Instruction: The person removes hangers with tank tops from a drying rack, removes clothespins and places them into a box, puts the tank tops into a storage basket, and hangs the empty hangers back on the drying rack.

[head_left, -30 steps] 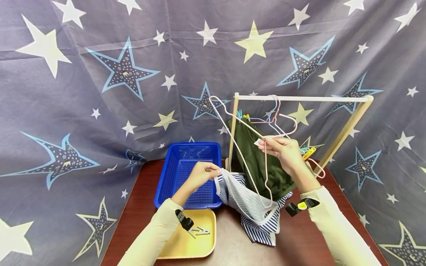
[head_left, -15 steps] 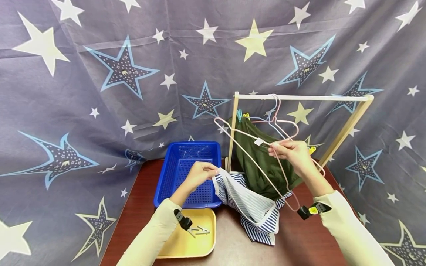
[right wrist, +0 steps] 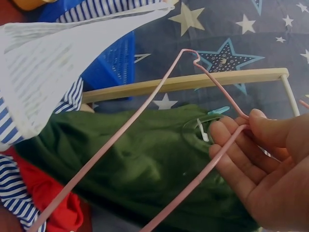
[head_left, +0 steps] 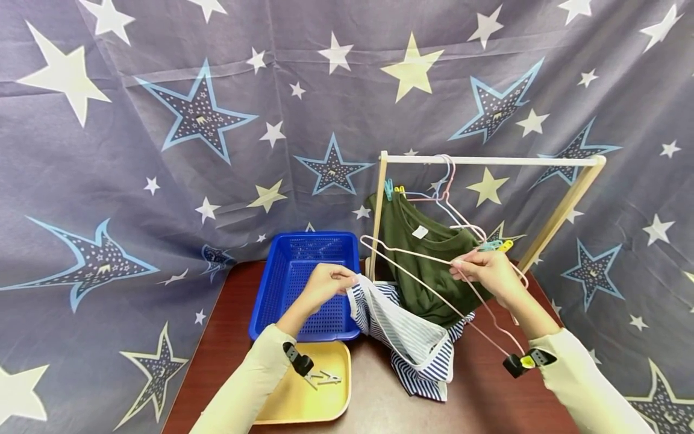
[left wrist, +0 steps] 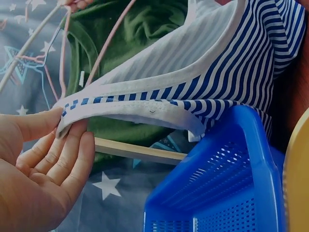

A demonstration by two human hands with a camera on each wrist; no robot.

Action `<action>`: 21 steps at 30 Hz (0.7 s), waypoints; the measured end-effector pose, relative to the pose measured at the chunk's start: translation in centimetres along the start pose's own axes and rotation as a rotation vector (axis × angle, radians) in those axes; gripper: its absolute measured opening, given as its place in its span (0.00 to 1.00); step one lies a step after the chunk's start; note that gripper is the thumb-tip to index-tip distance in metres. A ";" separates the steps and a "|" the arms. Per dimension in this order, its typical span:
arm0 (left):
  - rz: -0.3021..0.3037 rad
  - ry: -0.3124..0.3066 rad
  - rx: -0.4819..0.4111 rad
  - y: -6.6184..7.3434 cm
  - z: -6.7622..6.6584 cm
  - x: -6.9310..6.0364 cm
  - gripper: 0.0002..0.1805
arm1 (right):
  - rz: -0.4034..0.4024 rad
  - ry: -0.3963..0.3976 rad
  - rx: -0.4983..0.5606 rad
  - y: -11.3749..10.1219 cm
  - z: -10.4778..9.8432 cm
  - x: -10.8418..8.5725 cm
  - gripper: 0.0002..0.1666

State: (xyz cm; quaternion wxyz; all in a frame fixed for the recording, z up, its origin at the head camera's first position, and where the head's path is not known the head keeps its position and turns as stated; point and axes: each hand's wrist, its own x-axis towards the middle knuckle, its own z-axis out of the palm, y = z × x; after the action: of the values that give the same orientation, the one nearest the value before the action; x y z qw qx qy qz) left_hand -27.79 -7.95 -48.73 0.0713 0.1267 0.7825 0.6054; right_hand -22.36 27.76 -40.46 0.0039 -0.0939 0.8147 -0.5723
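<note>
Striped garment [head_left: 412, 337], at four o'clock from the blue basket [head_left: 262, 289], appears not yet on a hanger, its edge pinched by the left hand [head_left: 325, 286] while the right hand [head_left: 485, 271] pinches a pink hanger [right wrist: 111, 138], though the green shirt [head_left: 412, 265] at one o'clock already hangs.

Counter [head_left: 488, 389] is lying open at near right; the striped garment [head_left: 409, 331] is filling space beside the blue basket [head_left: 265, 289]; the green shirt [head_left: 441, 280] is blocking passage behind the pink hanger [right wrist: 108, 143].
</note>
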 end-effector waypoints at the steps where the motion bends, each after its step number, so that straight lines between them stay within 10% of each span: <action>1: -0.002 -0.001 -0.003 0.1 0.1 0.0 0.09 | 0.000 -0.001 -0.008 0.2 -0.1 -0.1 0.18; 21: 0.091 0.095 -0.208 6.9 0.5 1.0 0.11 | 0.021 0.010 -0.048 2.3 -0.1 -1.0 0.16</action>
State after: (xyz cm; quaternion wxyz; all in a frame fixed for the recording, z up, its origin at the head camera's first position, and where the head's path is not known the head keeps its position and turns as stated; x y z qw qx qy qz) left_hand -27.83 -5.59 -42.19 0.0196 0.1252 0.7114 0.6913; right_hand -21.76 28.76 -42.69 0.0034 -0.0823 0.8290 -0.5531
